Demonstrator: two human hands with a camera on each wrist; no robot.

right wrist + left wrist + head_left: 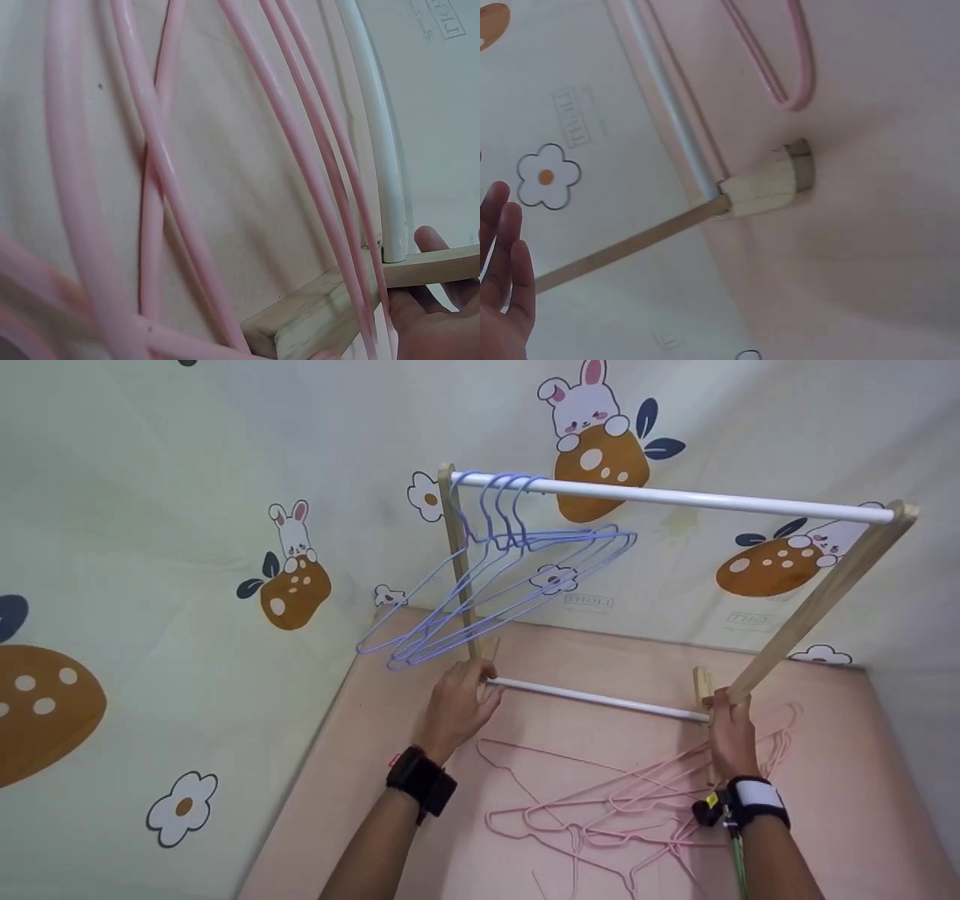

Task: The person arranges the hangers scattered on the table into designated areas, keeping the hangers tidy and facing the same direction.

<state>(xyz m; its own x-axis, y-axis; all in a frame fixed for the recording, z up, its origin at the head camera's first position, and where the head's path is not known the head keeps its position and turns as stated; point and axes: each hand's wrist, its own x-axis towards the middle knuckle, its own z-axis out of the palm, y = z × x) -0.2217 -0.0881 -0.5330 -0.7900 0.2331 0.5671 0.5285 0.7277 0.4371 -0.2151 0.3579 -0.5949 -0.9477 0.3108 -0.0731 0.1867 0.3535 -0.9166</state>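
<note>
A small clothes rack with wooden posts and a white top rail (675, 499) stands in the head view. My left hand (457, 701) is at its left post (457, 547), fingers and thumb round the lower part. In the left wrist view, the fingers (510, 262) overlap the post above a wooden foot (761, 184). My right hand (733, 735) grips the bottom of the right post (817, 600); fingers curl past the wood in the right wrist view. Several blue-purple hangers (517, 540) hang at the rail's left end.
Several pink hangers (585, 810) lie in a tangle on the pink surface (360, 780), some against the right foot. A white lower bar (600, 699) joins the posts. Behind and left stand pale walls (187, 547) printed with rabbits and flowers.
</note>
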